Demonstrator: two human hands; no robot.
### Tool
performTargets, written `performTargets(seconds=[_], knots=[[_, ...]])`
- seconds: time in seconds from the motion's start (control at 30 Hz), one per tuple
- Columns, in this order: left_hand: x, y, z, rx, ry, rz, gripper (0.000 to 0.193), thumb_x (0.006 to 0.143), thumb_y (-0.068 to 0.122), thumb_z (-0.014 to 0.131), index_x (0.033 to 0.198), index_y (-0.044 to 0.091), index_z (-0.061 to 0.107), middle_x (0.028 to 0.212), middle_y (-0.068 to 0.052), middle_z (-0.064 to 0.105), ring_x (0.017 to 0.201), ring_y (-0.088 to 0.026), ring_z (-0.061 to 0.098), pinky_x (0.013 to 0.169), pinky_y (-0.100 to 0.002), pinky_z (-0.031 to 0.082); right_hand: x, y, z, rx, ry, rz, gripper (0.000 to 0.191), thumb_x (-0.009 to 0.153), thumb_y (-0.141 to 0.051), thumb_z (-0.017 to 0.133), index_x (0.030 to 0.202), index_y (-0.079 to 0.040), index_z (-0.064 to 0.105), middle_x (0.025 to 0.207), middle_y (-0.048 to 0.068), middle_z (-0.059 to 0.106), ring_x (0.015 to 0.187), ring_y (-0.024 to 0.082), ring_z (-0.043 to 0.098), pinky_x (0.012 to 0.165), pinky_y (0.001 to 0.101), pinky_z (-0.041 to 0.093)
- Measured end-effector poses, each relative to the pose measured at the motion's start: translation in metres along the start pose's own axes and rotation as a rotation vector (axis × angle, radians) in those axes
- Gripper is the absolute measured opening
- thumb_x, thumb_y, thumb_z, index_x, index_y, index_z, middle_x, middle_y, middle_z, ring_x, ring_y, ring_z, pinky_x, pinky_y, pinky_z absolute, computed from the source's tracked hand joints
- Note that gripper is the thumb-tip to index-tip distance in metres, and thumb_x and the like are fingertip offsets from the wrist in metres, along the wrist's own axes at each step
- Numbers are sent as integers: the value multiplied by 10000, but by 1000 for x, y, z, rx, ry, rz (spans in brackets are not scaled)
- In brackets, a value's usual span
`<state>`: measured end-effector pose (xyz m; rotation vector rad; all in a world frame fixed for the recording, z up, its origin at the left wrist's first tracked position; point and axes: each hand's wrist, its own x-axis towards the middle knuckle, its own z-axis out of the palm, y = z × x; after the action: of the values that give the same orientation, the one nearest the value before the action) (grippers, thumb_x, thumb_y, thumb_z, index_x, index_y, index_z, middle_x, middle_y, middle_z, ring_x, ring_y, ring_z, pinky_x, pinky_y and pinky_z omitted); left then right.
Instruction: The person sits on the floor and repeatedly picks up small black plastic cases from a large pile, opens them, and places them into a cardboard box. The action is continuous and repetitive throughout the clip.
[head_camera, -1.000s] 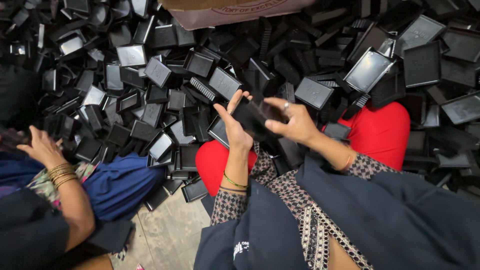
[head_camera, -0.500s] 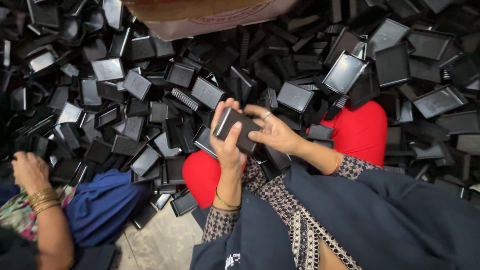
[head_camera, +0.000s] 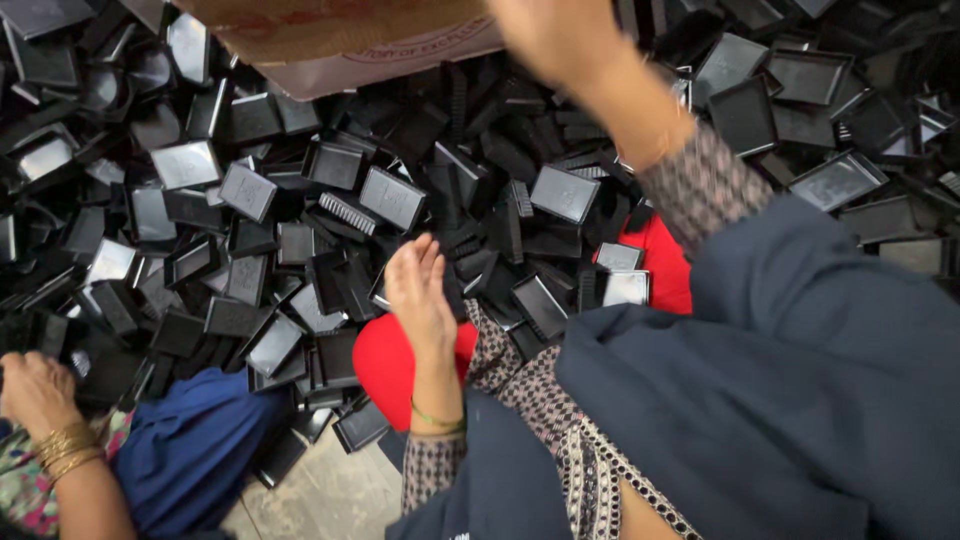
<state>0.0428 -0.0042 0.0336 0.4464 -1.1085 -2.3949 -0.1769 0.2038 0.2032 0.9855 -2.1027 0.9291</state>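
Head view: half a second earlier both hands clasped one black tray over the lap; now neither holds it. Left hand (head_camera: 420, 290) stands open and empty, fingers together and pointing up, just above the red cloth (head_camera: 400, 365) on the knees, nearest the trays at the pile's near edge. Right hand (head_camera: 555, 35) has risen to the top of the frame, blurred by motion, beside the cardboard box (head_camera: 340, 45); whether it is open or closed cannot be told, and nothing shows in it. Where the tray held earlier has gone cannot be told; it is lost among the pile of trays (head_camera: 300, 200) that covers the floor ahead. These trays are small, shallow, rectangular, black plastic with raised rims, some glossy and catching light, lying at all angles, several on edge, a few showing ribbed sides. One tray (head_camera: 563, 193) lies face up between the two hands. At lower left a co-worker's hand (head_camera: 35, 390), with gold bangles on the wrist, rests at the pile's edge beside blue cloth (head_camera: 190, 450).
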Motion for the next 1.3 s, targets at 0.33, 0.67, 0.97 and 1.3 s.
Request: performTargets(seconds=[0.33,0.67,0.97,1.3], knots=[[6,-31,-14,7,-63,-226,273,1029,203,640,1231,27,590,1201,-125,698,1082,-216,670,957,-364,547,-209,4,32,-469,-404,242,566,647,-339,830,1054,5,638,1061,194,613,1023,407,618,1058,689,263],[2,-17,22,-142,-2,-182,749,898,96,669,1547,203,311,1222,-184,601,1088,-303,621,940,-462,530,-100,-50,31,452,-491,-27,348,744,-293,838,922,-36,687,913,135,676,880,345,666,770,422,538],[3,0,-22,-359,-187,-470,208,972,228,629,1110,74,615,1218,-166,699,1062,-343,689,898,-512,580,-49,100,53,-463,-284,-36,407,747,-307,802,1067,-82,688,1033,120,694,1014,317,626,903,547,416],[21,-24,27,-395,-252,-745,606,945,557,629,1264,42,647,1162,-114,710,997,-241,701,881,-384,597,-157,-81,18,667,-338,-40,503,806,-102,824,1263,-40,623,1446,187,566,1367,385,546,1177,478,410]])
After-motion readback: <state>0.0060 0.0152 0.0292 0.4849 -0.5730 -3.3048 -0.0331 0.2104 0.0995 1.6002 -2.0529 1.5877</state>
